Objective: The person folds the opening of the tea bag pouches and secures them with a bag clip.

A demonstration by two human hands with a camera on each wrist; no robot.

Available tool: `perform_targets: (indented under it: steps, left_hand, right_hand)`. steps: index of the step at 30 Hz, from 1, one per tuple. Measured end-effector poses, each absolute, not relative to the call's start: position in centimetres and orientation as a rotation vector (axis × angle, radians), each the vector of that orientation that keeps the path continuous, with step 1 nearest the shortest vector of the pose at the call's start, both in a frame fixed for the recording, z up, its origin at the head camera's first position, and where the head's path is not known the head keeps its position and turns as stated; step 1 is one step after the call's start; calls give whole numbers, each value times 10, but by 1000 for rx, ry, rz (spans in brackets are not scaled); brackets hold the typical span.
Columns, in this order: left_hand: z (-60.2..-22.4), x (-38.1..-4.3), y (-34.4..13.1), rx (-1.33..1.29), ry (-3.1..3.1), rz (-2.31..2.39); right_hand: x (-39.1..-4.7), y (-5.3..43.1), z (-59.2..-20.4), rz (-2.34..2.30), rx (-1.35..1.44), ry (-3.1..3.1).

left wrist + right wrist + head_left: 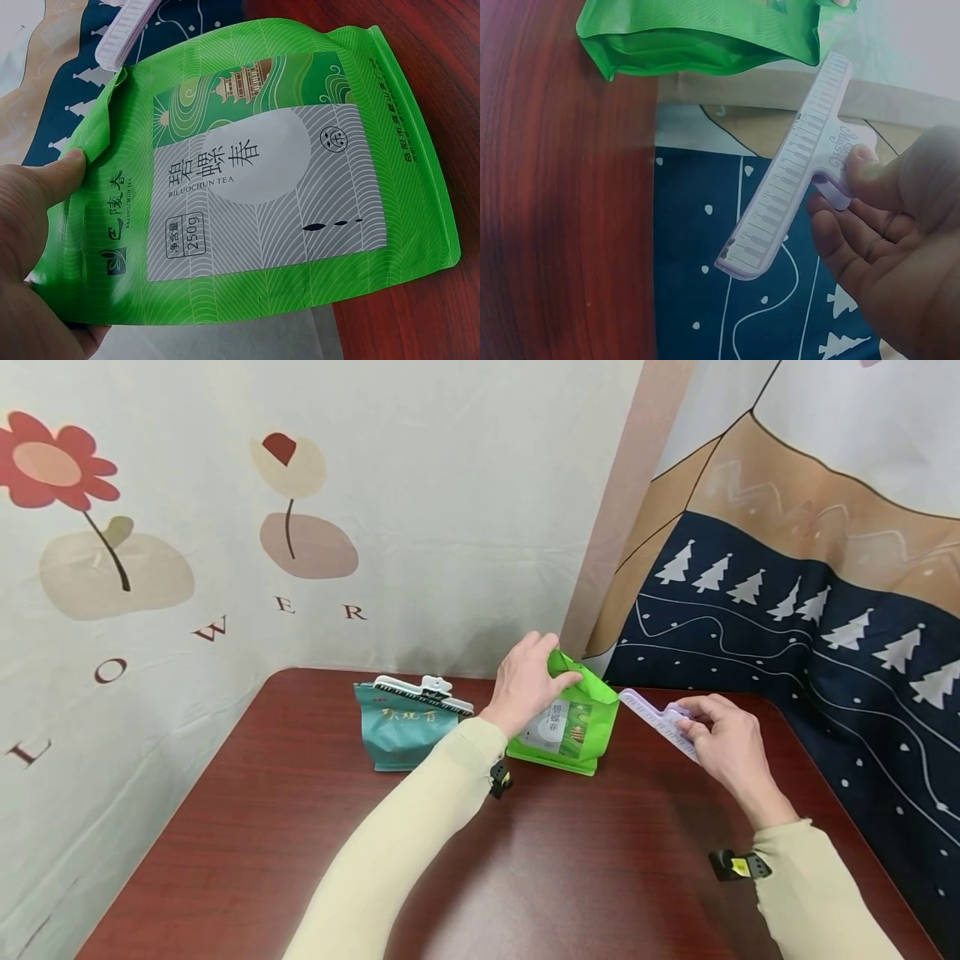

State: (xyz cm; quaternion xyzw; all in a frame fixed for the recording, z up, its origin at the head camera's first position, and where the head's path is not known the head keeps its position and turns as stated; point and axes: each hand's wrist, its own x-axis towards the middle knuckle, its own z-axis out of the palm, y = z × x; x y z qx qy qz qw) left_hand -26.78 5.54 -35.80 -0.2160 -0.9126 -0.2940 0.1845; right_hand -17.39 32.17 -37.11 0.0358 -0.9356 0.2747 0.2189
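A bright green tea bag (592, 727) with a grey label stands on the table, its top folded over. My left hand (528, 681) grips the bag's top edge; the thumb lies on the front in the left wrist view, the other fingers mostly hidden behind. To the right, my right hand (723, 743) pinches the handle of a pale lilac bag clip (787, 169) with a piano-key pattern. One end of the clip is close to the bag's upper right corner; whether they touch I cannot tell.
A teal tea bag (405, 735) stands left of the green one, a white clip (423, 692) with a black-and-white key pattern across its top. Beneath is a dark red-brown wooden table (585, 860). Printed curtains (450, 510) hang behind and at the right side.
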Motion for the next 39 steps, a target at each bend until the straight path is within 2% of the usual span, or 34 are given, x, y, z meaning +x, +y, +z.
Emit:
perform_targets:
  steps: [39]
  left_hand:
    - [-358, -267, 54, -630, -2568, -780]
  right_hand:
    - [-196, 316, -362, 776, 147, -2570]
